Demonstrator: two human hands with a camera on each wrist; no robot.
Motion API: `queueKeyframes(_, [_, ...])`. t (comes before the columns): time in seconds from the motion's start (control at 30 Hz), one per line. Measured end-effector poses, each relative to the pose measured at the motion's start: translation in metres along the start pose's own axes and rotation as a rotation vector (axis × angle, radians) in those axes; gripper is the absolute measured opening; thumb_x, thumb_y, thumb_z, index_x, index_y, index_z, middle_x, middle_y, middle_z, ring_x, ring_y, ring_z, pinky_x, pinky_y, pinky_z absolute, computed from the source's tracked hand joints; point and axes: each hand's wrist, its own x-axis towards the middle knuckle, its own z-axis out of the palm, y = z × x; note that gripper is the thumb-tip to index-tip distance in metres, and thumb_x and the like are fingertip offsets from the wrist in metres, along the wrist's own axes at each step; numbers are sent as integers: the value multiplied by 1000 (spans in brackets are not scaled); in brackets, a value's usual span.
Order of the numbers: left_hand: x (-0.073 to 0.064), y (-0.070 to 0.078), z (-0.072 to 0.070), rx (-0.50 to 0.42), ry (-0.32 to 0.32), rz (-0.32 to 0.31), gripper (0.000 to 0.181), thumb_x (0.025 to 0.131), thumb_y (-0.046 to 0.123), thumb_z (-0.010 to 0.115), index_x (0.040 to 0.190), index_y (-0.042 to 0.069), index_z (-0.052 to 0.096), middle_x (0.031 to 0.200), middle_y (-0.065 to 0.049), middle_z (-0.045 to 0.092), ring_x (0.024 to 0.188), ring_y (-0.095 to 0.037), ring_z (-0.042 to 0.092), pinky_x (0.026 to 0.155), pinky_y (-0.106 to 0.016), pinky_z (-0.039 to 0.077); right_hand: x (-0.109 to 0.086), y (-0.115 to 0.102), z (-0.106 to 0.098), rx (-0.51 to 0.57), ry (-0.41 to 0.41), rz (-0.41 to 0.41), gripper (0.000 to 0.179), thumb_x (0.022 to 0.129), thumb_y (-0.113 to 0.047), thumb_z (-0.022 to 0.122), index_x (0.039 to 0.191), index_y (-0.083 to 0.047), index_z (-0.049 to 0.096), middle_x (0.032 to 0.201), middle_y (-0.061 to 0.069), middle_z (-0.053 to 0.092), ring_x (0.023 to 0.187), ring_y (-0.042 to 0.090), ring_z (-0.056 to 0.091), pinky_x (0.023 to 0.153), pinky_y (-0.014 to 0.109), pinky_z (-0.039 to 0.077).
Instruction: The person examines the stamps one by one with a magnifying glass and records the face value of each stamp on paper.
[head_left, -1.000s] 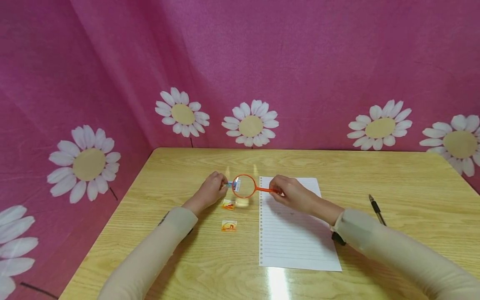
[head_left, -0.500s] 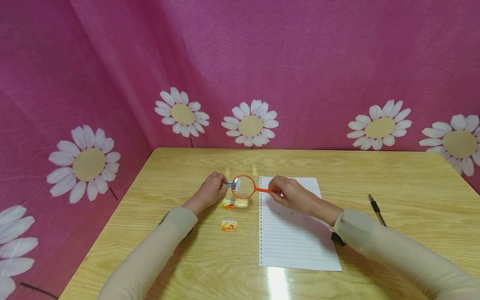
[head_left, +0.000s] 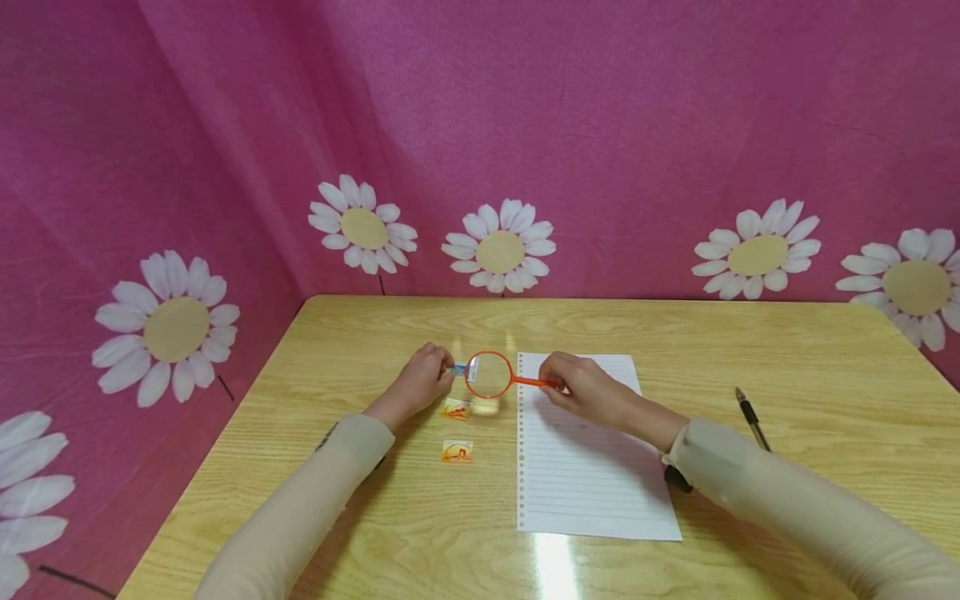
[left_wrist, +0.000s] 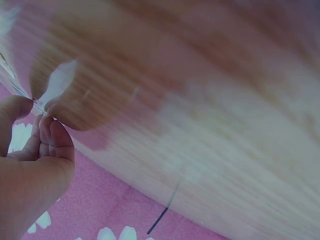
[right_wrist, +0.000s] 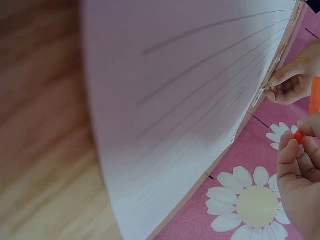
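Between thumb and fingers, my left hand (head_left: 422, 379) pinches the left edge of a small blue stamp (head_left: 460, 368) at the table; the left wrist view shows the thumb and fingertips meeting on its thin edge. My right hand (head_left: 585, 390) holds an orange magnifying glass (head_left: 491, 377) by the end of its handle, above the top of the lined paper. The round lens overlaps the stamp's right part. In the right wrist view, the handle (right_wrist: 298, 136) sits between thumb and curled fingers. Two orange-and-yellow stamps (head_left: 456, 409) lie in a column nearer the front.
A lined sheet of paper (head_left: 585, 492) with holes down its left edge and faint writing lies under my right hand. To its right is a black pen (head_left: 752, 417). Behind the wooden table (head_left: 360, 325) hangs a pink flowered cloth (head_left: 615, 125).
The magnifying glass dips slightly left, then shifts slightly back right over the blue stamp. Both hands otherwise stay in place with the same holds.
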Motion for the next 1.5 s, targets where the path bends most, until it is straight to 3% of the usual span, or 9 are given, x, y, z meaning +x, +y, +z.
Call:
queueKeyframes(0.27, [-1,1,-1,12,29,38,12,89,4,65,97,-4,61,85,-11,52,78,-19,46,73,-33,44,-3,0,-5,0,9,-3,13,85,2,70,87,-5,59,76,2,57,67,9,50,58,19,43])
queueKeyframes(1.5, [-2,2,-2,19,-27,-10,14,93,6,62,103,-3,60,92,-13,54,81,-21,48,76,-35,46,-24,8,-23,-48,32,23,15,83,3,71,85,-6,58,74,0,55,66,7,48,58,19,43])
